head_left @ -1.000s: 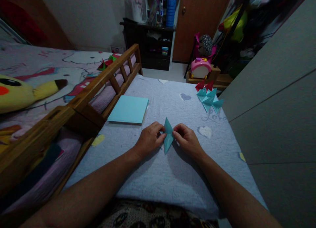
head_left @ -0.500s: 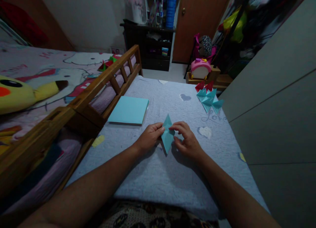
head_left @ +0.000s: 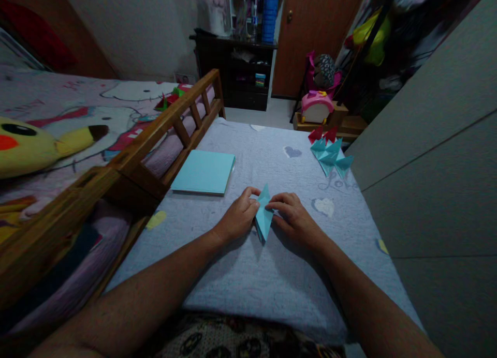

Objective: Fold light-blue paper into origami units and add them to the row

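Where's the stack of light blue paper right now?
In the head view, the stack of light blue paper lies left of centre on the patterned cloth, beside the wooden rail, beyond the left hand.

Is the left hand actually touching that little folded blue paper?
Touching. The head view shows the left hand with its thumb lying over the left edge of the folded paper.

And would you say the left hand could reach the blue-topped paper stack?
Probably yes: nothing visible stands between the left hand and the paper stack, though its fingers hold folded blue paper.
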A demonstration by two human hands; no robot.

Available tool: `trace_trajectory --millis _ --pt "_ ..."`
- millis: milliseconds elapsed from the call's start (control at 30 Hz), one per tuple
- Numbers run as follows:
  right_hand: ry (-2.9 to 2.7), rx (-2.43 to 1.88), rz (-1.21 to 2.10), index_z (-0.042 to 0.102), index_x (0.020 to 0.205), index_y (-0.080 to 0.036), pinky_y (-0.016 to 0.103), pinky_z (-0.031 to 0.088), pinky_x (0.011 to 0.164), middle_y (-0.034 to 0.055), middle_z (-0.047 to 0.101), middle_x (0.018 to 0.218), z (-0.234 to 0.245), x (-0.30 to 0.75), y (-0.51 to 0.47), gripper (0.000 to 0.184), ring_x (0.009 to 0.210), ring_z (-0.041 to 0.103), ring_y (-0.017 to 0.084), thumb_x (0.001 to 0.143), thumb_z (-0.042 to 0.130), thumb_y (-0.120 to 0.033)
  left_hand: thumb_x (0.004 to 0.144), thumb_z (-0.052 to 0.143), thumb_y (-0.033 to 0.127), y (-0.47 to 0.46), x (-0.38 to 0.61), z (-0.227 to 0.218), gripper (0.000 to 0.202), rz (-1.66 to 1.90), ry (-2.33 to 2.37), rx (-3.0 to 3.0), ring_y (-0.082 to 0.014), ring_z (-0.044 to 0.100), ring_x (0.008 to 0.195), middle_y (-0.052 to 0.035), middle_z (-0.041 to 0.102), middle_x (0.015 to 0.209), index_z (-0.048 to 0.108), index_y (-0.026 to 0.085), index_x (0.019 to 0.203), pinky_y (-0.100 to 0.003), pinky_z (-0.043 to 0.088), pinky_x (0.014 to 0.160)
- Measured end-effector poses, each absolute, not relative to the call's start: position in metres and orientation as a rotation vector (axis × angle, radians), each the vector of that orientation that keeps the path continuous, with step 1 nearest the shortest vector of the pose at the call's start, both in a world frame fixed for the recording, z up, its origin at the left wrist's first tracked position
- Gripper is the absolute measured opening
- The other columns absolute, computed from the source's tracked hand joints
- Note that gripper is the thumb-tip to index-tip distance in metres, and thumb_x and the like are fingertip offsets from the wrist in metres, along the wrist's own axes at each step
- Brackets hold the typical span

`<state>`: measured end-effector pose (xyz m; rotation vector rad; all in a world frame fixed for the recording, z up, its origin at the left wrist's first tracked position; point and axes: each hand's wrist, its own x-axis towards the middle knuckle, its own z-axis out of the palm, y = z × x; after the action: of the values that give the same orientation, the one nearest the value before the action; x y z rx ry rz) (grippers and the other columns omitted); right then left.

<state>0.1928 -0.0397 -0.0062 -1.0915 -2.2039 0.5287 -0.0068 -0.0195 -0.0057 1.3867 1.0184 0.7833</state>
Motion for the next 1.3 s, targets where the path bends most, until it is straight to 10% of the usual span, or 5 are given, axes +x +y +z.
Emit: trace_trajectory --millis 367,1300 --pt "-2.248 -1.126 0.47 0.074 0.105 -0.02 0.041 0.047 0.086 0.0092 0.065 0.102 -0.021 0.188 -0.034 0.018 0.095 0.055 0.023 0.094 0.06 -0.018 0.076 0.048 0.011 -0.01 -0.018 0.0 0.035 0.724 1.297 2.096 -0.0254 0.055 0.111 -0.0108 0.061 0.114 0.056 0.017 0.11 -0.041 0.046 0.096" --pt "-2.198 -1.413 0.497 0.071 0.086 -0.019 0.036 0.041 0.085 0.0073 0.064 0.093 -0.016 0.175 -0.036 0.011 0.091 0.054 0.022 0.092 0.061 -0.021 0.089 0.06 0.015 0.001 -0.03 -0.004 0.01 0.41 1.118 2.317 -0.0184 0.061 0.083 -0.0033 0.062 0.082 0.07 0.017 0.086 -0.03 0.047 0.077"
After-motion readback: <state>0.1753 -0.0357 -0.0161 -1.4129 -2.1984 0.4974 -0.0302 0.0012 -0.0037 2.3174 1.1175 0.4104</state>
